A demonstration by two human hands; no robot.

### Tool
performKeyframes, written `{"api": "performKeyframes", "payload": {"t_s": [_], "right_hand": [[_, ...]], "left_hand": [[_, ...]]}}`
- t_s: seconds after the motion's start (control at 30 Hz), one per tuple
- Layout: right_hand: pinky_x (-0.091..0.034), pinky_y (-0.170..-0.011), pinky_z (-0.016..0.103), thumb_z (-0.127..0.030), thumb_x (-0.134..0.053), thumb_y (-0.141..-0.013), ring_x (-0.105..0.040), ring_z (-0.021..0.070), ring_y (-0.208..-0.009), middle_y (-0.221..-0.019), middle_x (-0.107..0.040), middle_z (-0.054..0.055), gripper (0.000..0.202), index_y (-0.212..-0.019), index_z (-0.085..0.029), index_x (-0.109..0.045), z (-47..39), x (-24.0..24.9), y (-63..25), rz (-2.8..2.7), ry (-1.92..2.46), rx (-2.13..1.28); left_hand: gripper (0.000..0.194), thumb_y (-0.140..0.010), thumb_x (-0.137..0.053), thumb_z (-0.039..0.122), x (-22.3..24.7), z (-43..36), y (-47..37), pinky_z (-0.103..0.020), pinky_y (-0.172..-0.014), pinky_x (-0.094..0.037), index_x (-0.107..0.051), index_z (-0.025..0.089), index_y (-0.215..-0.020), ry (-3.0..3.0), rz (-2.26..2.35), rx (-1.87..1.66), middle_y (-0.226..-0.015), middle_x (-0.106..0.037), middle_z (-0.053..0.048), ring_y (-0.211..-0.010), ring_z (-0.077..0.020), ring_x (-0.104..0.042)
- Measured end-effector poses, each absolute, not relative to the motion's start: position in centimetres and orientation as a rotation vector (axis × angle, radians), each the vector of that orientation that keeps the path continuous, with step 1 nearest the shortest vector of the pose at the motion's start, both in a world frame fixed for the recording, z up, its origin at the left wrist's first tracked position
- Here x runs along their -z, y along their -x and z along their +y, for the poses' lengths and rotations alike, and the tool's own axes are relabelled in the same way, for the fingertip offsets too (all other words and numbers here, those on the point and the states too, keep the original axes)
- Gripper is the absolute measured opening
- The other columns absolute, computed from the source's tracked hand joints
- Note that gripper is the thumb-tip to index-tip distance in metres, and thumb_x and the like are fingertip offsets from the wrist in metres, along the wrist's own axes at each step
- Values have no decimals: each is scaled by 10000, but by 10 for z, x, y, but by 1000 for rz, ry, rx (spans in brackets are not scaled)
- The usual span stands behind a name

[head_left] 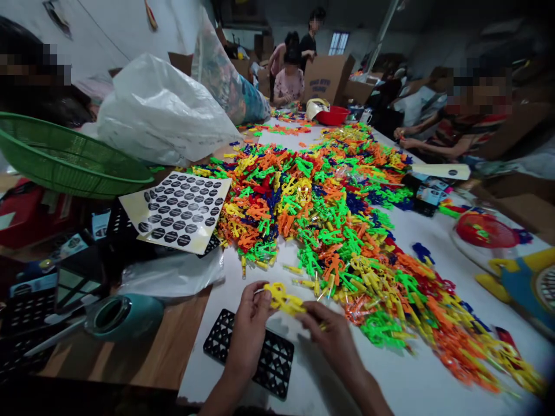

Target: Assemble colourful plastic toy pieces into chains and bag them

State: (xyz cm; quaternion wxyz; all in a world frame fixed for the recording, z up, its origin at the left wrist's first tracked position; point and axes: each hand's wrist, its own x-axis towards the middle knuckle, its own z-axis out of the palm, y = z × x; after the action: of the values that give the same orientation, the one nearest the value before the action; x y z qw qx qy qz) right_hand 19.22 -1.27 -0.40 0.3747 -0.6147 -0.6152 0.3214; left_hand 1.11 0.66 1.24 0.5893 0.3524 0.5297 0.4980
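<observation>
Between my two hands is a yellow plastic toy figure (285, 299), held just above the white table top. My left hand (250, 323) pinches its left end between thumb and fingers. At its other end, the fingers of my right hand (328, 325) close on the figure. Under my left forearm lies a black tray with rows of holes (274, 361), partly hidden by the arm. Beyond my hands spreads a big heap of similar toy figures (312, 214) in orange, green, yellow, red and blue. Several yellow tube-like pieces (299, 282) lie along its near edge.
A sheet of black round stickers (177, 211) lies left, by a green basket (78, 164) and a teal jar (125, 318). On the right are a red bowl (485, 231) and a blue-and-yellow object (531, 283). Co-workers sit around the table, one person (459, 136) at right.
</observation>
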Motion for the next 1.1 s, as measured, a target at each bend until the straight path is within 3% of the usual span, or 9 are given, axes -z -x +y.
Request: {"api": "performKeyframes", "payload": {"t_s": [0.13, 0.2, 0.33, 0.47, 0.6, 0.73, 0.87, 1.0, 1.1], "right_hand": [[-456, -887, 515, -489, -576, -839, -522, 334, -1080, -1136, -570, 158, 427, -1138, -192, -645, 11, -19, -253, -1478, 1826, 98], [-420, -943, 557, -372, -533, -867, -477, 339, -1139, -1177, -535, 166, 377, -1186, -186, -609, 22, -17, -252, -1522, 1817, 229], [-397, -1044, 497, -92, -419, -782, -415, 280, -1275, -1312, -440, 156, 477, -1244, -164, -510, 41, 14, -201, -1727, 1553, -124], [-409, -1042, 444, -83, -383, -794, -407, 254, -1323, -1382, -419, 140, 437, -1198, -190, -510, 53, 29, -176, -1718, 1430, -421], [-532, -762, 355, -248, -406, -901, -665, 198, -843, -967, -659, 82, 326, -1212, -197, -490, 58, 16, -182, -1592, 1516, -737], [-498, -558, 273, -286, -490, -884, -598, 139, -548, -724, -620, -20, 395, -1256, -180, -410, 60, 14, -175, -1473, 1528, -944], [-510, -576, 286, -296, -493, -905, -600, 147, -595, -775, -632, 16, 214, -1081, -179, -524, 51, 14, -173, -1496, 1505, -805], [-512, -832, 346, -242, -485, -943, -603, 200, -956, -1028, -647, 88, 253, -1179, -216, -571, 30, 2, -181, -1801, 1292, -477], [-508, -818, 350, -241, -527, -937, -599, 201, -927, -980, -667, 76, 247, -1177, -229, -584, 15, 0, -181, -1897, 1243, -349]], "left_hand": [[311, -896, -491, 388, -15, 44, 7, -396, -924, -488, -558, 209, -1142, -1381, 1489, -1109, -1160, -638, -101, -1040, -223, -626], [311, -895, -469, 264, -11, 73, 14, -426, -959, -461, -562, 168, -1177, -1783, 1684, -1065, -1215, -609, -139, -1141, -258, -561], [369, -798, -512, 72, -2, 122, 11, -460, -998, -405, -614, 170, -1139, -2312, 1793, -763, -1261, -593, -127, -1191, -298, -499], [247, -825, -501, 116, 6, 133, 4, -477, -930, -411, -659, 168, -1008, -2365, 1808, -680, -1098, -638, -135, -1085, -310, -528], [259, -846, -490, 151, 11, 126, 4, -489, -960, -370, -629, 139, -1064, -2412, 1784, -674, -1145, -610, -163, -1102, -310, -501], [250, -833, -476, 106, 8, 129, 6, -484, -944, -383, -648, 133, -1013, -2441, 1692, -683, -1117, -639, -168, -1057, -301, -531], [214, -842, -509, 160, -3, 123, 13, -454, -939, -402, -665, 171, -988, -2402, 1649, -735, -1042, -671, -135, -1026, -277, -565], [227, -865, -511, 267, -8, 83, 14, -314, -783, -484, -647, 205, -1036, -2184, 1592, -774, -961, -696, -60, -868, -195, -627], [215, -852, -537, 315, -9, 45, 9, -266, -739, -489, -657, 219, -1002, -1801, 1474, -847, -951, -693, -27, -838, -164, -638]]}}
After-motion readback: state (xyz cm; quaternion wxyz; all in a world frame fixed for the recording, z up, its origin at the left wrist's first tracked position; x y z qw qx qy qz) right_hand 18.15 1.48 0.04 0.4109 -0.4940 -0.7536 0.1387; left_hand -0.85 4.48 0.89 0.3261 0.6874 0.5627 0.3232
